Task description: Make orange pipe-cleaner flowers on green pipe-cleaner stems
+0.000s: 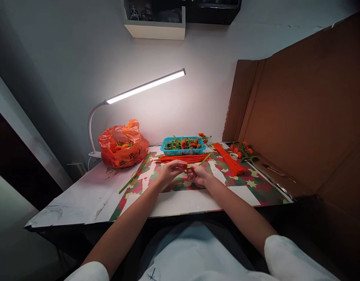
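Observation:
Both my hands are together over the middle of the table. My left hand has its fingers closed at a small orange-red flower, which they partly hide. My right hand pinches a green stem just beside it; the stem's far end sticks out up and to the right. Behind the hands lies a row of loose orange strands that look like pipe cleaners. A tied bundle of the same orange strands is to the right. Several green strands lie to the left.
A blue basket holds green-stemmed orange flowers at the back. An orange plastic bag stands at the left, near a lit lamp. More orange flowers lie at the back right, beside a tall cardboard panel. A utility knife rests on cardboard.

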### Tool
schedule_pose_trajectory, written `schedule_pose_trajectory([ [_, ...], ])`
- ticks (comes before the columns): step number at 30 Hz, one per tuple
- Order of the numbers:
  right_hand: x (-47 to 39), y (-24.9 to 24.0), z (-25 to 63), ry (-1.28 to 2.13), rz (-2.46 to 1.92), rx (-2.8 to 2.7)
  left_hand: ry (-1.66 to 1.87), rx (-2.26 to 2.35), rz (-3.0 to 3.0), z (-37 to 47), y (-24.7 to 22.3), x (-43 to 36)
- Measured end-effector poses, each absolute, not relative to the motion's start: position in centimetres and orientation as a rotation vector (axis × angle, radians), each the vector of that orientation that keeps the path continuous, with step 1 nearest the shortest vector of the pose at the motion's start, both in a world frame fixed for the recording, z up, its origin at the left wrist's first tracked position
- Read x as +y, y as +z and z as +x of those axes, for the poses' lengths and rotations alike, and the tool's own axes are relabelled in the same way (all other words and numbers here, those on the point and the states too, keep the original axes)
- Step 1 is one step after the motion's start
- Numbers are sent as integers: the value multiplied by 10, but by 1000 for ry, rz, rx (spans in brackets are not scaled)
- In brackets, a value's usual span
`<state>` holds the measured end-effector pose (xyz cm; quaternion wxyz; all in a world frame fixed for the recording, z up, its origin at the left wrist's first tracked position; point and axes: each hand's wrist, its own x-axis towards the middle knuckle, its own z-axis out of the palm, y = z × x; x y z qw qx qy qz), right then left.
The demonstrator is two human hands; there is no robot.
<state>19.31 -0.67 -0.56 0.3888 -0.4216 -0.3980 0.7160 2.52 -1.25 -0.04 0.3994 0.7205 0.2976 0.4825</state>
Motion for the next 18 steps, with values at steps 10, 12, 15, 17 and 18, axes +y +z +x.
schedule_pose_trajectory([
  [10, -6, -9, 187, 1610, -1155, -1212, 1248, 844, 1916, 29, -4, -12],
  [12, -9, -10, 184, 1473, -1160, -1279, 1263, 873, 1896, 28, -6, -9],
  [15, -12, -8, 185, 1223, -1137, -1361, 1267, 887, 1860, 26, -9, -5],
  [17, -13, -7, 186, 1080, -1099, -1403, 1261, 876, 1834, 25, -10, -3],
  [18, -13, -7, 187, 1028, -1080, -1422, 1261, 866, 1822, 25, -10, -2],
])
